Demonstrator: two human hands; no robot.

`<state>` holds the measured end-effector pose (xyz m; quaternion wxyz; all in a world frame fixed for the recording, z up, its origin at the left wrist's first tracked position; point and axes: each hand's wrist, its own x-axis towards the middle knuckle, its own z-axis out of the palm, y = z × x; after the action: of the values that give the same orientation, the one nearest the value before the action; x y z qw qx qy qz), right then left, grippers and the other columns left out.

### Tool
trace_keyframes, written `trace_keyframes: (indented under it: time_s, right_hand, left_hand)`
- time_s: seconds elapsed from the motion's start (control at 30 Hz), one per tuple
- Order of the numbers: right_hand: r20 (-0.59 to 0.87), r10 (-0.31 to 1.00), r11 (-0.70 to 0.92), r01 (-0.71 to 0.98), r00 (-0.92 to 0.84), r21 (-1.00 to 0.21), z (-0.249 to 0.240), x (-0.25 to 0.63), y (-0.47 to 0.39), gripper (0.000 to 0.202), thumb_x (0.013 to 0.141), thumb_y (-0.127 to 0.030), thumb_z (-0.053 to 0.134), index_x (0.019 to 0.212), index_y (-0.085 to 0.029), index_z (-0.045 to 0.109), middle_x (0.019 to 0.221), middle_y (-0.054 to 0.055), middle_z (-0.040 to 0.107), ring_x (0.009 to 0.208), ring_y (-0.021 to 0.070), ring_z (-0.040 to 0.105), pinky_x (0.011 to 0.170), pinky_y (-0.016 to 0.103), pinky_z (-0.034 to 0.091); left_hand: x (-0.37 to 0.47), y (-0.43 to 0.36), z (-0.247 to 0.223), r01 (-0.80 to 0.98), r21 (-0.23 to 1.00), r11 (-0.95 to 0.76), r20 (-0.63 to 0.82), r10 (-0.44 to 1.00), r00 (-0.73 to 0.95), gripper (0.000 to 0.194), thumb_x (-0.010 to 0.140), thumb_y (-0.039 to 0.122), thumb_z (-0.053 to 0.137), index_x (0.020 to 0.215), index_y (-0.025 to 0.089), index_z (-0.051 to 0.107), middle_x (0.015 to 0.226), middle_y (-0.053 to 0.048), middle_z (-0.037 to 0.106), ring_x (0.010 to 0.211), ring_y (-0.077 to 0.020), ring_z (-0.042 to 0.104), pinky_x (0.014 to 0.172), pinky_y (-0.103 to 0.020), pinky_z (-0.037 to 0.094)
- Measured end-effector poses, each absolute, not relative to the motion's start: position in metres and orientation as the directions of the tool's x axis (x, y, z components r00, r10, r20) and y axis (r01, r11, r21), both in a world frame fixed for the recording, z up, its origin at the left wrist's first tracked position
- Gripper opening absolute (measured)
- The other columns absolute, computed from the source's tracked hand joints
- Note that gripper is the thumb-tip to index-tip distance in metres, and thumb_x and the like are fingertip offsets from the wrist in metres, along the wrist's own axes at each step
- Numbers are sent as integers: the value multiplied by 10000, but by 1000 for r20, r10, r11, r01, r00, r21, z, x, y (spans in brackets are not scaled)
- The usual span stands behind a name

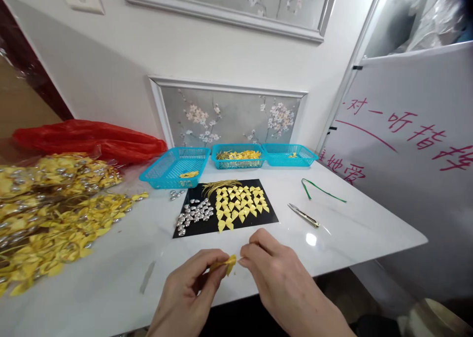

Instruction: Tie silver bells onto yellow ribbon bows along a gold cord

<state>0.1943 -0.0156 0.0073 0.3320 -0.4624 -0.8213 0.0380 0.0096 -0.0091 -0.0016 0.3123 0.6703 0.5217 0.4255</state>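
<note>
At the worktop's (pixel 332 238) near edge, both the left hand (pixel 192 287) and right hand (pixel 277 278) are pinching a yellow leaf (pixel 227 264), which could be slipping off the edge if the fingers are loosening

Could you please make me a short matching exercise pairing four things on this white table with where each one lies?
Things:
1. small folded yellow ribbon piece
2. silver metal snips
3. thin green wire
4. shiny silver leaf pieces

Places:
A. left part of the black mat
B. bare tabletop right of the mat, nearer the person
C. between both hands' fingertips
D. near the rightmost blue basket

Pairs: 1-C, 2-B, 3-D, 4-A
</note>
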Motion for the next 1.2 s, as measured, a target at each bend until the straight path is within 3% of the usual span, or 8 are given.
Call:
trace_keyframes:
  time_s: [0.13, 0.37, 0.57, 0.73, 0.83, 0.97, 1.1, 1.2]
  right_hand:
    - [472, 804, 523, 807, -361, -275, -5, 206, -7, 239, 902, 22, 548, 796, -179, 620, 844, 27, 579, 591, 165, 576, 540, 302, 412]
    - [565, 780, 453, 865, -269, -214, -10, 235, 6, 298, 977, -28, 415, 903, -194, 651, 876, 39, 619, 612, 167, 559, 518, 305, 330]
    - [590, 788, 394, 880, -175, -266, -23, 254, 26, 235, 1045, -176, 442, 987, -163, 669, 941, 73, 644, 718, 184, 628, 564, 293, 431]
    - [699, 715, 418, 787, 23, -454, -28, 251, 32, 249, 1030, -148, 481, 1195, -133, 666, 1055, 128, 616, 880, 205, 650, 692, 314, 546]
    - [650, 743, 447, 605, 159, -659, -22, 249, 28, 328, 1026, -115, 461, 1272, -216, 653, 1039, 98, 606, 783, 160, 638, 619, 278, 558]
    - [535, 832, 467, 336, 148, -818, -21, 247, 20, 390, 1038, -130, 451, 1322, -324, 633, 917, 42, 631, 594, 125, 593, 517, 262, 527]
    - [329, 922, 259, 306, 205, -916, -37, 236, 11, 217, 1030, -273, 523, 1152, -300, 702, 747, 5, 689, 512, 136, 588, 503, 244, 524]
    - [238, 967, 196, 341, 88, -920, -56, 221, 5, 242, 1027, -339, 507, 892, -271, 696, 609, -11, 657, 452, 140, 566, 494, 226, 509]
  left_hand:
    - [17, 4, -18, 512, 832, -212, 196, 977, 87, 141, 828, 363, 693, 790, 268, 790, 793, -21, 819, 708, -234, 736, 666, -273, 564]
    - [20, 23, -26, 619, 773, -139, 122, 990, 69, 120, 815, 356, 694, 787, 282, 785, 720, 10, 802, 618, -213, 698, 592, -265, 520]
    - [15, 35, -28, 672, 721, -170, 159, 984, 78, 120, 804, 353, 693, 761, 286, 782, 752, 1, 769, 526, -176, 601, 567, -270, 504]
    - [10, 41, -35, 691, 708, -145, 154, 987, 50, 135, 800, 358, 709, 820, 277, 815, 1037, -70, 755, 729, -222, 705, 617, -266, 557]
    - [11, 38, -39, 675, 730, -110, 159, 987, -12, 146, 791, 375, 725, 835, 286, 832, 1093, -85, 741, 859, -266, 721, 658, -275, 586]
    - [10, 32, -40, 588, 807, -48, 146, 982, -121, 138, 764, 374, 757, 856, 315, 840, 1139, -60, 742, 873, -253, 720, 728, -270, 604]
    - [-4, 33, -35, 659, 752, -29, 137, 984, -113, 211, 753, 417, 781, 944, 347, 839, 1156, -45, 763, 694, -214, 682, 621, -274, 599]
    - [-9, 40, -27, 732, 677, -76, 224, 969, -106, 217, 816, 430, 731, 989, 333, 819, 1204, -59, 756, 790, -248, 716, 620, -286, 603]
